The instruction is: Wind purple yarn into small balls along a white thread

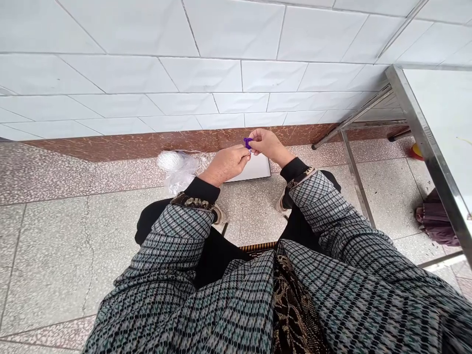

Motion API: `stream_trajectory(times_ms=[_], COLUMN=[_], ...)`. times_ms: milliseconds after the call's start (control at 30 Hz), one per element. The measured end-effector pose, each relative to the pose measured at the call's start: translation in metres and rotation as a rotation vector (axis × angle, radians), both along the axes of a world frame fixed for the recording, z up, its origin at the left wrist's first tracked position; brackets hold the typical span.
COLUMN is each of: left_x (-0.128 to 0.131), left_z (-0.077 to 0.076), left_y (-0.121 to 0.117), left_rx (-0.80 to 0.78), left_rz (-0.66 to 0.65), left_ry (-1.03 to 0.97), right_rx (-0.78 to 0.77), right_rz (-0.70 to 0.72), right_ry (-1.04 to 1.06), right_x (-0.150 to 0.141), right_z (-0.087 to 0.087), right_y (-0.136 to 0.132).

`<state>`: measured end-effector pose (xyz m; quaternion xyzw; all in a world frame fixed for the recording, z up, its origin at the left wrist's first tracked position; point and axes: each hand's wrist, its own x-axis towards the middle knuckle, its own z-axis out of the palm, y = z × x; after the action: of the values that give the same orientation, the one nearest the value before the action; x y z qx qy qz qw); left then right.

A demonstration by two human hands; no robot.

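Note:
A small purple piece (247, 142), which looks like yarn work, is held up between my two hands in front of the wall. My right hand (268, 146) pinches it between thumb and fingertips. My left hand (227, 163) is closed at its lower left side, fingertips pressed together against it. Something thin and pale shows just under the purple piece, too small to name. Beneath the hands lies a flat white board or box (254, 168) with a dark edge. To the left, a ball of white yarn (170, 161) sits by a clear plastic bag (180, 181) on the floor.
A white tiled wall (206, 73) with a brown marbled skirting rises ahead. On the right stands a metal-framed table (427, 132). A dark purple cloth (440, 219) and a red and yellow object (416, 151) are under it. My knees and shoes are below my hands.

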<state>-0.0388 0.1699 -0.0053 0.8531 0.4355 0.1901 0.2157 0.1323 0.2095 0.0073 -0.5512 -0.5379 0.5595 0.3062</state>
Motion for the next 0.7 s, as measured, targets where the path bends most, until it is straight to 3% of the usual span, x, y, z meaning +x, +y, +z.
stream_trajectory(times_ms=[133, 267, 400, 500, 600, 700], left_x=[-0.01, -0.019, -0.018, -0.008, 0.001, 0.001], left_z=[0.014, 0.016, 0.011, 0.009, 0.011, 0.019], left_y=[0.001, 0.007, 0.005, -0.004, -0.013, -0.017], left_rx=[0.071, 0.069, -0.004, -0.06, -0.056, -0.006], left_rz=[0.079, 0.123, 0.13, 0.049, -0.039, -0.025], left_ry=[0.047, -0.02, -0.101, -0.125, -0.106, -0.085], right_rx=[0.009, -0.059, -0.066, -0.011, 0.053, 0.106], right_rz=[0.202, 0.344, 0.235, 0.082, -0.05, -0.034], right_ry=[-0.137, 0.021, 0.327, 0.452, 0.359, 0.111], right_x=[-0.002, 0.005, 0.011, 0.011, 0.009, 0.011], right_z=[-0.001, 0.004, 0.011, 0.008, 0.002, -0.001], right_y=[-0.005, -0.015, -0.021, -0.019, -0.012, -0.01])
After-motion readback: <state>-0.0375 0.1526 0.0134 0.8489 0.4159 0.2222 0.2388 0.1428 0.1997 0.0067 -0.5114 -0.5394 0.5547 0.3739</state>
